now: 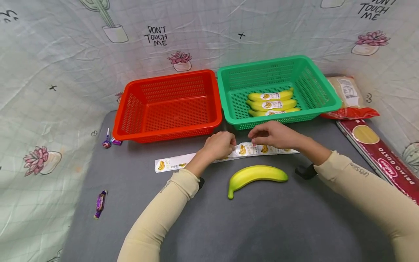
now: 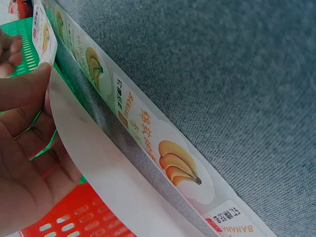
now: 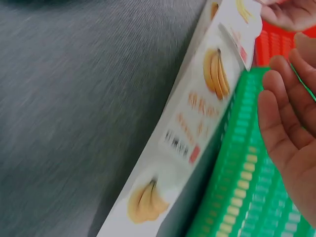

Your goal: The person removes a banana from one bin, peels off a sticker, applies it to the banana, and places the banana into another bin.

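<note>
The left hand [image 1: 220, 144] pinches the sticker strip [image 1: 226, 154] that lies on the grey table [image 1: 262, 218], in front of the baskets. The right hand [image 1: 271, 134] pinches one sticker near it, fingers curled. Peeling seems in hand; next the sticker needs careful lifting toward the bare banana [image 1: 256, 175]. Three labelled bananas [image 1: 271, 103] lie in the green basket [image 1: 327, 98]; the red basket [image 1: 131, 105] stands beside. A printed cloth [image 1: 65, 54] hangs behind.

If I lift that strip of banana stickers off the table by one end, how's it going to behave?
Probably floppy: the sticker strip is thin paper, and in the left wrist view the backing already curves where the left hand lifts it. It looks very light, so it should trail and sag. The labels may peel or stick to fingers, judging by the lifted sticker near the right hand.
</note>
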### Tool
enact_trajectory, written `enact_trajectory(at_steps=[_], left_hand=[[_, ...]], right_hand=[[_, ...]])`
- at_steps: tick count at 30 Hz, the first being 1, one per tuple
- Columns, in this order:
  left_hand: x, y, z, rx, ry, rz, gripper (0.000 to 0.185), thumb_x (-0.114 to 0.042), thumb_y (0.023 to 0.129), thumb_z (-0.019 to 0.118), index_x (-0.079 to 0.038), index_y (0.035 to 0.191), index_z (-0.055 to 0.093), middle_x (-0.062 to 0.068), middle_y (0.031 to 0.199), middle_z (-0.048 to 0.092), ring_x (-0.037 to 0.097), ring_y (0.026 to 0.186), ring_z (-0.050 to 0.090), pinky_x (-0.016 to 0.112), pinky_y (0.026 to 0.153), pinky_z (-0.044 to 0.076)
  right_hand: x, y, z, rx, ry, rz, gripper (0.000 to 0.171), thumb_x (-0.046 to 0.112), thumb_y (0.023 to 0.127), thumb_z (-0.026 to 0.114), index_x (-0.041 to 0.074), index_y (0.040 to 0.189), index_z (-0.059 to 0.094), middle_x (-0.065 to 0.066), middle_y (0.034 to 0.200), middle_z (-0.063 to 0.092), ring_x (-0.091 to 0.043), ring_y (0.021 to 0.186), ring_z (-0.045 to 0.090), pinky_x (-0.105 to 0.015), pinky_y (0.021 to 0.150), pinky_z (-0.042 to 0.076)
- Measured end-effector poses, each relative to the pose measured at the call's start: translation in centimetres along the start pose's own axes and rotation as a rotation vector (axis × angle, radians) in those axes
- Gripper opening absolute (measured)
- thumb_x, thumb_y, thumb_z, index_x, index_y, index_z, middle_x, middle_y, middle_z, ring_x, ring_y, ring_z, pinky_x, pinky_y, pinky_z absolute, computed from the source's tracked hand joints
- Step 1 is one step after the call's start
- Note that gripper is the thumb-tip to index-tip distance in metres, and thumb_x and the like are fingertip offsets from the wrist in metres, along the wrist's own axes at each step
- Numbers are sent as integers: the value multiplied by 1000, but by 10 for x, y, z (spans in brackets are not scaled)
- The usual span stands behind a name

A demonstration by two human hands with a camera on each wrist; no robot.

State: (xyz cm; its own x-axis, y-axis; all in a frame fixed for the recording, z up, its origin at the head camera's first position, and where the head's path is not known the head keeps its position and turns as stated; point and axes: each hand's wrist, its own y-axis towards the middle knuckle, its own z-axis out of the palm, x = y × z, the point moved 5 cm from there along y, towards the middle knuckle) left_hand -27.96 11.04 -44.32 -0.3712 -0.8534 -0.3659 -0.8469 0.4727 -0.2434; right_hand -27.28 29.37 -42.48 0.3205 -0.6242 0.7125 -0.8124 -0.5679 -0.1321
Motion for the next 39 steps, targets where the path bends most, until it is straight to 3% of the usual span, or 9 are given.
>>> enact_trajectory(at_steps=[10, 22, 39], left_hand=[[1, -1, 0, -10, -14, 7, 8, -18, 98, 64, -18, 94, 71, -3, 92, 68, 17, 82, 61, 34, 70, 49], [1, 0, 3, -8, -28, 0, 9, -20, 98, 65, -19, 90, 69, -3, 85, 66, 16, 80, 61, 33, 69, 47], [5, 3, 7, -10, 4, -18, 11, -20, 98, 65, -18, 88, 70, -2, 87, 67, 17, 82, 61, 35, 70, 47]], right_hand=[[1, 32, 20, 23, -97, -50, 17, 10, 94, 72, 4, 110, 76, -5, 96, 76, -14, 80, 62, -32, 76, 51], [-3, 34, 25, -18, -112, -18, 4, 10, 94, 72, 10, 96, 76, -2, 89, 72, -14, 73, 57, -29, 69, 47], [-3, 30, 26, -23, -133, -106, 9, 11, 101, 63, 10, 92, 66, 0, 82, 61, -12, 73, 51, -30, 72, 42]])
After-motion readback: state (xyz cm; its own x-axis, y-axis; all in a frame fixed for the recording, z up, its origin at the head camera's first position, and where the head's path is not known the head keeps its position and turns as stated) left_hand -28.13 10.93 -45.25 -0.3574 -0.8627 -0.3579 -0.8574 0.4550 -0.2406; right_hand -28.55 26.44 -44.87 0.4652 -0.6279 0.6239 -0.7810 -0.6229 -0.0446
